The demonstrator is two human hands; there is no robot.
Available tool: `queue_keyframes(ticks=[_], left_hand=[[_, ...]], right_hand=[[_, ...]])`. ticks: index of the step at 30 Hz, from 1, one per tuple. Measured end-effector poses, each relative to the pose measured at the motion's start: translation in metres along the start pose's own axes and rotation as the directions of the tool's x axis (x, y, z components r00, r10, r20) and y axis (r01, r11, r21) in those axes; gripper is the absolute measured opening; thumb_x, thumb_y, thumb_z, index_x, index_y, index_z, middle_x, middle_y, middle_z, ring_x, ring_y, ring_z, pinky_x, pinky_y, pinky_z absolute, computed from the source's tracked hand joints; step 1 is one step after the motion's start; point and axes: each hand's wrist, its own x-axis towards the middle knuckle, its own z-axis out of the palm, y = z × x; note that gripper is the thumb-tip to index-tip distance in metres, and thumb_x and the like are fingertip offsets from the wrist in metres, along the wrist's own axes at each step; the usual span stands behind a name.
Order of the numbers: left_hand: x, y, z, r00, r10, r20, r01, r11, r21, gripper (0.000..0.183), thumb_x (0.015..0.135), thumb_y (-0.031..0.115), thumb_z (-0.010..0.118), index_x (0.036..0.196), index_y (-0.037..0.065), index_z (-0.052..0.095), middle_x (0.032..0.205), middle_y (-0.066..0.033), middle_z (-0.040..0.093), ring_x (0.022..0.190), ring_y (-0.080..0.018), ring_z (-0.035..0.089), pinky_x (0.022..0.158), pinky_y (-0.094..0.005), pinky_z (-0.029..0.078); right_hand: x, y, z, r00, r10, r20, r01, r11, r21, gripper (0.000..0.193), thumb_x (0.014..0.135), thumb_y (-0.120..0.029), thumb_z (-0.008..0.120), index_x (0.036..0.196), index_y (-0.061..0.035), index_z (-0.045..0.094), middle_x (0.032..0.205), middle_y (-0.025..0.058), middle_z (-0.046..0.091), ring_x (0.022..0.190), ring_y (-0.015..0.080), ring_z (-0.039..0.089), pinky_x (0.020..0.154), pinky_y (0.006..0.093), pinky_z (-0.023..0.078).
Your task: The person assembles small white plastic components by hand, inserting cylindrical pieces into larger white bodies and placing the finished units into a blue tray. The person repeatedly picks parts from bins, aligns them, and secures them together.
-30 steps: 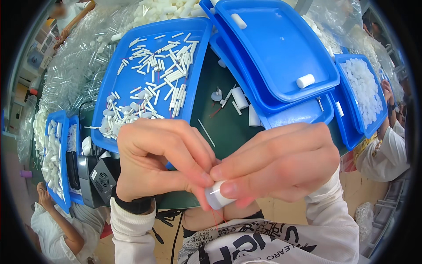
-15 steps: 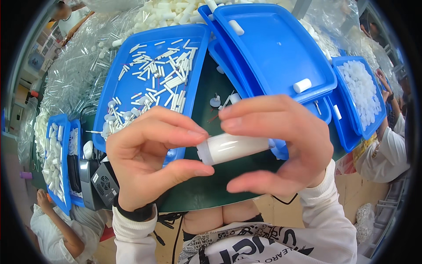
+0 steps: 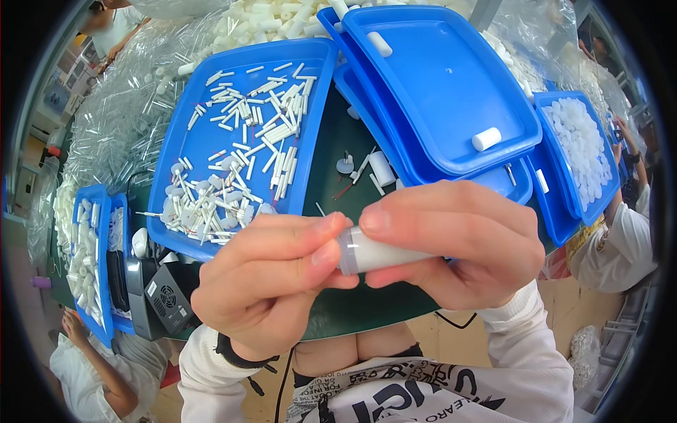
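Observation:
A white cylindrical tube (image 3: pixel 381 255) with a clear collar at its left end lies crosswise in front of me. My right hand (image 3: pixel 469 243) is closed round it, thumb below and fingers above, hiding its right end. At the clear end, my left hand (image 3: pixel 264 278) is closed in a pinch, its fingertips against the collar; whatever sits between them is hidden. Just beyond the hands, a white cylinder (image 3: pixel 381 168), thin white sticks (image 3: pixel 361 170) and a small round disc with a pin (image 3: pixel 345 165) lie on the dark green table (image 3: pixel 345 304).
A blue tray (image 3: pixel 321 84) of white sticks and discs stands at left. Stacked blue trays (image 3: pixel 437 84) at right hold two white cylinders. Beyond are a tray of translucent pieces (image 3: pixel 578 144) and clear plastic bags (image 3: pixel 120 134). A black box device (image 3: pixel 169 296) is at left.
My left fingers have closed into a pinch at the clear end. My right hand has lowered and wrapped round the tube, uncovering the cylinder on the table.

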Motion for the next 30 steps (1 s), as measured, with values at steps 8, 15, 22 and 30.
queue_keyframes(ticks=[8, 15, 22, 30], left_hand=[[-0.001, -0.006, 0.002, 0.992, 0.121, 0.019, -0.122, 0.989, 0.079, 0.028, 0.067, -0.020, 0.060, 0.091, -0.004, 0.062, 0.097, -0.0224, 0.059, 0.079, -0.0265, 0.062, 0.059, -0.0262, 0.054], [0.012, 0.001, 0.002, 0.971, -0.226, -0.073, 0.215, 0.967, -0.139, 0.030, 0.065, -0.012, 0.069, 0.093, -0.004, 0.063, 0.091, -0.0183, 0.062, 0.083, -0.0241, 0.063, 0.071, -0.0278, 0.051], [0.007, -0.003, -0.003, 0.998, -0.058, 0.000, 0.058, 0.998, 0.025, 0.026, 0.064, -0.015, 0.068, 0.086, -0.002, 0.064, 0.088, -0.0170, 0.062, 0.080, -0.0244, 0.064, 0.067, -0.0293, 0.053], [0.002, 0.001, 0.007, 0.997, -0.018, -0.075, 0.022, 0.999, 0.045, 0.024, 0.067, -0.016, 0.065, 0.087, -0.004, 0.062, 0.088, -0.0180, 0.061, 0.081, -0.0270, 0.064, 0.068, -0.0311, 0.054]], right_hand=[[-0.001, 0.001, 0.003, 0.999, -0.031, -0.032, 0.029, 0.998, -0.052, 0.033, 0.063, -0.006, 0.077, 0.091, 0.0028, 0.063, 0.082, 0.0146, 0.065, 0.069, 0.0217, 0.064, 0.059, 0.0256, 0.052], [0.004, -0.001, 0.001, 0.998, 0.021, -0.051, -0.025, 0.996, -0.091, 0.033, 0.064, -0.007, 0.077, 0.092, 0.0031, 0.062, 0.083, 0.0148, 0.064, 0.074, 0.0223, 0.064, 0.061, 0.0258, 0.051], [0.002, 0.000, 0.003, 0.999, 0.021, -0.031, -0.020, 1.000, 0.015, 0.031, 0.062, -0.001, 0.076, 0.090, 0.0025, 0.063, 0.082, 0.0147, 0.064, 0.072, 0.0216, 0.064, 0.060, 0.0260, 0.052], [0.002, -0.004, 0.003, 0.998, 0.010, -0.061, -0.011, 1.000, -0.014, 0.032, 0.062, 0.002, 0.076, 0.091, 0.0014, 0.063, 0.084, 0.0138, 0.064, 0.072, 0.0213, 0.064, 0.061, 0.0250, 0.053]])
